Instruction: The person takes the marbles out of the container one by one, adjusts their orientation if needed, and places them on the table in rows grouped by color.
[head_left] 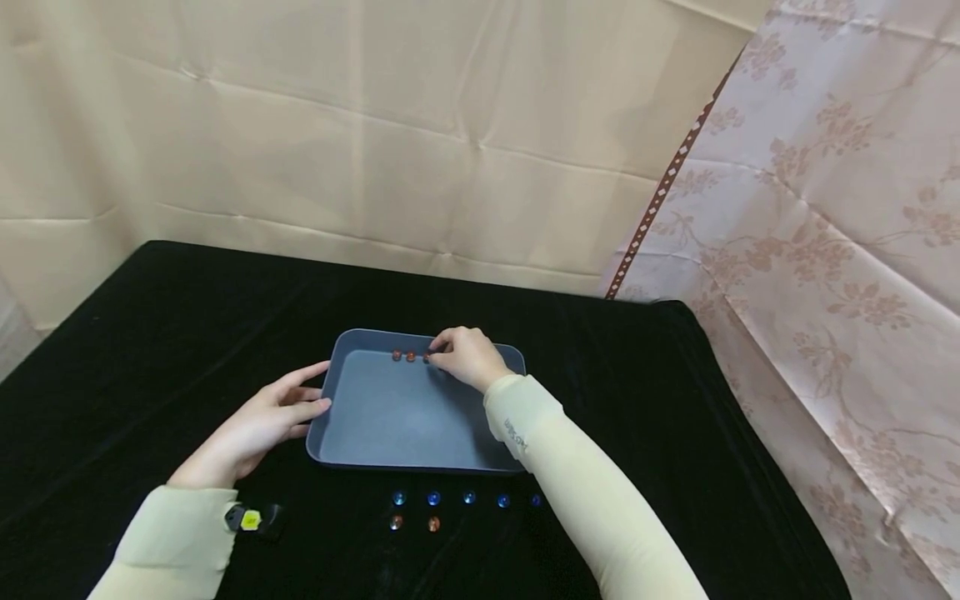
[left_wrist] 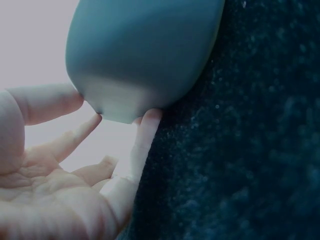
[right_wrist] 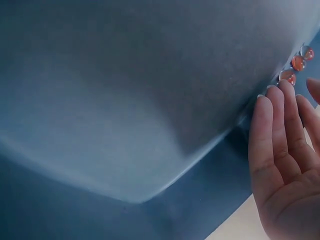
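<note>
A blue-grey rectangular tray (head_left: pixel 405 417) lies on a black cloth. Three orange-and-clear glass marbles (head_left: pixel 410 356) sit in a row inside it along the far wall. My right hand (head_left: pixel 471 358) reaches over the tray, its fingertips right at the rightmost marble (right_wrist: pixel 287 76). In the right wrist view these fingers are fairly straight, the thumb standing apart from that marble. At the tray's left side, my left hand (head_left: pixel 258 425) touches the rim with spread fingers. The left wrist view has those fingertips (left_wrist: pixel 152 116) against the tray's outer wall (left_wrist: pixel 120 100).
In front of the tray, several blue marbles (head_left: pixel 434 498) form a row on the black cloth (head_left: pixel 187 333). Two orange marbles (head_left: pixel 434 524) lie nearer, below that row. A cream curtain (head_left: pixel 300 125) hangs behind, and a pink floral cloth (head_left: pixel 840 250) on the right.
</note>
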